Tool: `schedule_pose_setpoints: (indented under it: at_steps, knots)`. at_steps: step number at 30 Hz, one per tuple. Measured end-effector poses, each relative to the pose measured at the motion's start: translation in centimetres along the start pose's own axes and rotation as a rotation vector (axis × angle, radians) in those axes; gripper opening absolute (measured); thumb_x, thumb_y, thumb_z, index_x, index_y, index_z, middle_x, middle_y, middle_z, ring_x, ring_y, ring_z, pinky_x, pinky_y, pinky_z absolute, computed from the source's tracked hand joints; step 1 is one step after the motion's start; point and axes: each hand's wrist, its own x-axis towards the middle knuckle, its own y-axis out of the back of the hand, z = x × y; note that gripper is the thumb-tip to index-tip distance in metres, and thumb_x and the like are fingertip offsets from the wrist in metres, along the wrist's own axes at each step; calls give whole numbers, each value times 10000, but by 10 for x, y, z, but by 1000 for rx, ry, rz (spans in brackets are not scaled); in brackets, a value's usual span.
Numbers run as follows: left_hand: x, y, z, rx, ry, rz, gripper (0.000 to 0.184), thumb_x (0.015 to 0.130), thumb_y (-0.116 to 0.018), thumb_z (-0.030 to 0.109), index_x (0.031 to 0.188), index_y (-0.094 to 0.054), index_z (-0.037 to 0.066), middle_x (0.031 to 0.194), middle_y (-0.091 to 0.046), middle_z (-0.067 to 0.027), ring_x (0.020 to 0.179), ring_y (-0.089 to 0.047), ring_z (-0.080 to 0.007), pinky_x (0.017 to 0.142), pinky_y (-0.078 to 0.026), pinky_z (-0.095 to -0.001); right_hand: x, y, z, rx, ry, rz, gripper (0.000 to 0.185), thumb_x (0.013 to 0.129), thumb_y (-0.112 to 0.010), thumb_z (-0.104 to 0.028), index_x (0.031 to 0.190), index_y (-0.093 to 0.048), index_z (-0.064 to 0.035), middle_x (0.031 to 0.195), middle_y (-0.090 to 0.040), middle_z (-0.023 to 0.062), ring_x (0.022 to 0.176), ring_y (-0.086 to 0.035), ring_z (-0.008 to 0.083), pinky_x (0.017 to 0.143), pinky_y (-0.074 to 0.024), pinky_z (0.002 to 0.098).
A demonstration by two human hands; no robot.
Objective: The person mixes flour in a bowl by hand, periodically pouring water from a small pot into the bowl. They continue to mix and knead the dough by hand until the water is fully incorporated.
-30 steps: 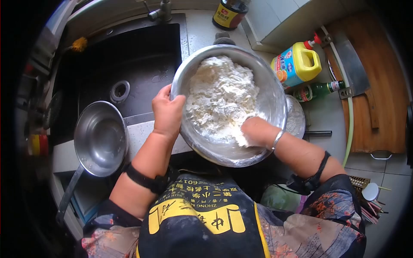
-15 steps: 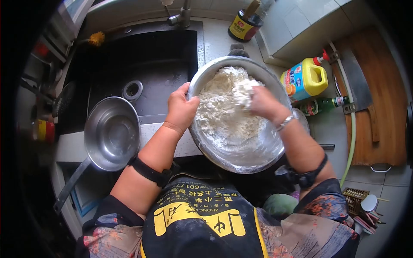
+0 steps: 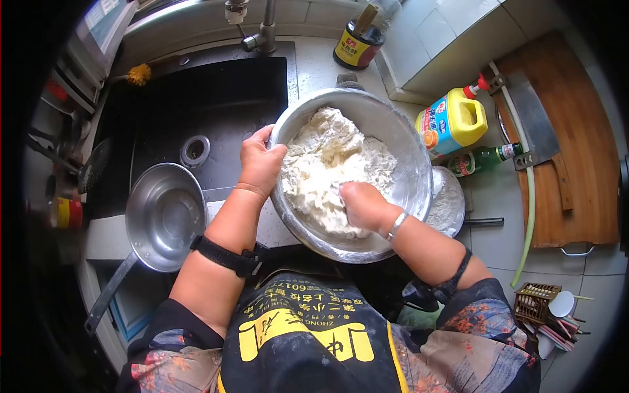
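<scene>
A large metal mixing bowl (image 3: 414, 147) is tilted a little at the counter edge. Shaggy, floury dough (image 3: 327, 141) fills much of it, with loose flour smeared on the wall. My left hand (image 3: 260, 159) grips the bowl's left rim, thumb on the inner side. Inside the bowl, my right hand (image 3: 367, 208) is closed and pressed into the lower part of the dough. Its fingertips are hidden in the dough.
Left of the bowl are a dark sink (image 3: 236, 105) and a long-handled metal pan (image 3: 164, 219). To the right stand a bowl of flour (image 3: 447, 203), a yellow jug (image 3: 452, 121), a green bottle (image 3: 486, 160), a cleaver (image 3: 534, 121) and a wooden board (image 3: 590, 164).
My right hand has moved down and left through the dough, from the bowl's upper right. The dough looks more gathered. My left hand stays on the rim; the whole view has shifted slightly.
</scene>
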Motion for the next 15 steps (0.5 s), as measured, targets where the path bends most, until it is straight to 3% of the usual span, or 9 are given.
schedule_pose_setpoints:
  at_steps: [4,6,8,11,13,15]
  knots:
    - [1,4,5,137,-17,-63,342,658,-495,7,988,-587,-9,805,-615,-71,720,-562,-103,681,-438,-222,-28,11,25,-46,-87,63,97,647,-533,-57,733,-576,-41,730,-588,191,712,-574,365,655,-462,412]
    - [4,6,1,220,-57,-75,343,663,-491,17,993,-582,-2,800,-616,-86,725,-567,-113,695,-437,-228,-28,21,54,-56,-285,191,128,627,-530,-33,745,-577,-30,750,-591,197,728,-573,369,669,-468,404]
    - [2,8,0,225,-69,-81,345,667,-488,23,1000,-576,0,801,-614,-99,727,-566,-122,709,-435,-233,-17,27,90,-45,-310,168,176,682,-565,-70,851,-595,-32,823,-608,176,803,-593,303,712,-468,369]
    - [-1,6,3,216,-104,-85,357,670,-479,25,1015,-568,4,820,-615,-113,740,-565,-131,714,-433,-238,31,10,129,793,-159,377,279,731,-622,-153,976,-581,-27,938,-608,122,895,-572,209,776,-448,320]
    - [-3,6,7,217,-102,-100,362,670,-473,21,1019,-565,3,828,-616,-114,751,-567,-128,713,-432,-237,62,42,102,955,-196,103,372,788,-606,-162,1128,-506,-49,1101,-539,46,982,-518,134,853,-425,289]
    - [-1,4,5,149,-84,-116,320,708,-495,33,1018,-565,-1,831,-619,-97,760,-566,-117,708,-435,-242,112,17,99,1448,-42,-28,380,770,-621,-141,1119,-512,-40,1088,-548,40,951,-519,119,853,-414,276]
